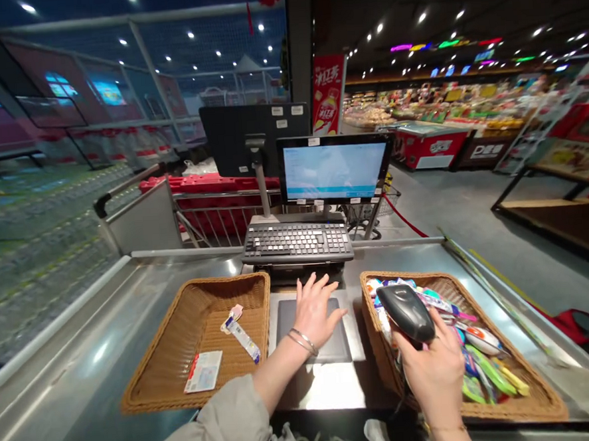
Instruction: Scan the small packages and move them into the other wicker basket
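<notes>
My left hand [316,310] lies flat with fingers spread on the dark scanner pad [332,351] just in front of the keyboard [297,241]. It holds nothing; thin bracelets ring the wrist. My right hand [433,365] grips a black handheld barcode scanner [406,311] over the right wicker basket [530,402], which is full of several colourful small packets [482,359]. The left wicker basket [149,382] holds a flat white and red packet [202,371] and a slim tube-shaped item [242,337].
A touchscreen monitor [334,170] stands behind the keyboard on the steel checkout counter [84,366]. Red shopping baskets [207,186] and a metal rail sit beyond. Shop shelves and freezers [427,142] fill the right background.
</notes>
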